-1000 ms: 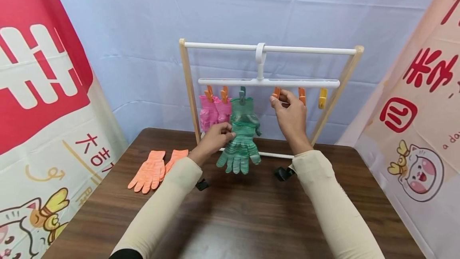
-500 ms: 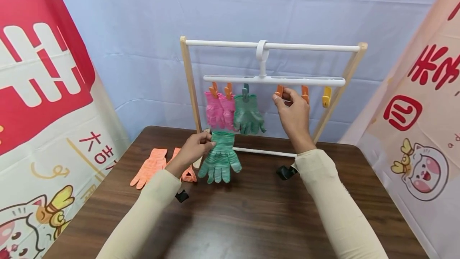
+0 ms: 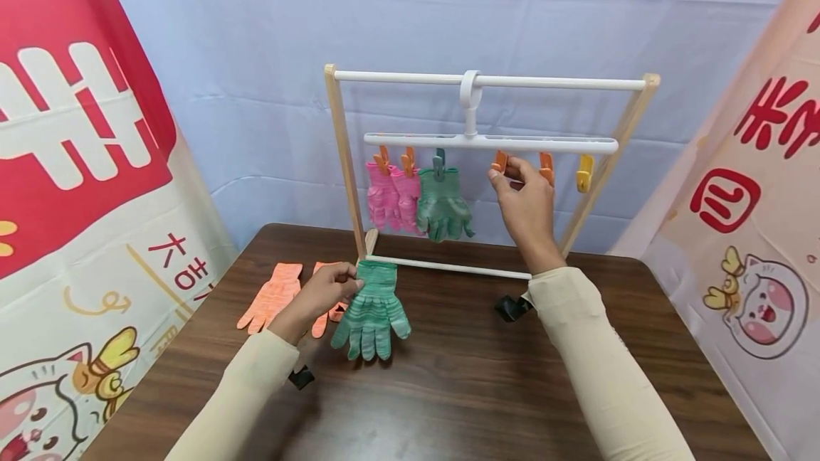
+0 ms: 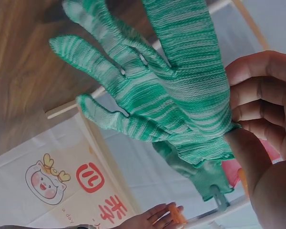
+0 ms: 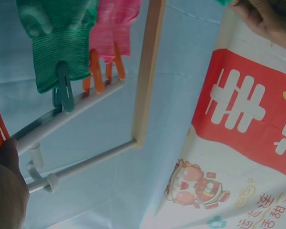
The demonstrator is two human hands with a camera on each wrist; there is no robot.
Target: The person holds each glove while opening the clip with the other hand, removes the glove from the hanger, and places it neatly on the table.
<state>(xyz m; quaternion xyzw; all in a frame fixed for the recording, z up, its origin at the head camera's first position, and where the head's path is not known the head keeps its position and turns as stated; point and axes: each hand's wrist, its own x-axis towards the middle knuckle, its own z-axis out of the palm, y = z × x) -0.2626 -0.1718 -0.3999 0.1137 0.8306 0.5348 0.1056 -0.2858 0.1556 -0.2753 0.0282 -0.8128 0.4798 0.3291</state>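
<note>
My left hand (image 3: 323, 297) pinches a green-and-white striped knit glove (image 3: 374, 315) by its cuff. The glove hangs fingers down in front of the rack; in the left wrist view my thumb (image 4: 250, 155) lies over the cuff edge. Higher up on the right, my right hand (image 3: 530, 208) pinches an orange clothespin (image 3: 500, 161) on the white hanger bar (image 3: 532, 142). A second green glove (image 3: 443, 208) hangs there from a dark green clothespin (image 3: 438, 166). Left of it, pink gloves (image 3: 384, 198) hang from two orange clothespins (image 3: 408, 161).
Orange gloves (image 3: 278, 294) lie on the brown table (image 3: 448, 375) at the left, partly behind my left hand. A wooden-legged rack (image 3: 344, 162) with white rods carries the hanger. Another orange clothespin (image 3: 547, 166) and a yellow clothespin (image 3: 584, 173) hang at the bar's right.
My left hand has drawn the striped green glove down and left, away from the green glove clipped on the bar. My right hand has stayed on the orange clothespin.
</note>
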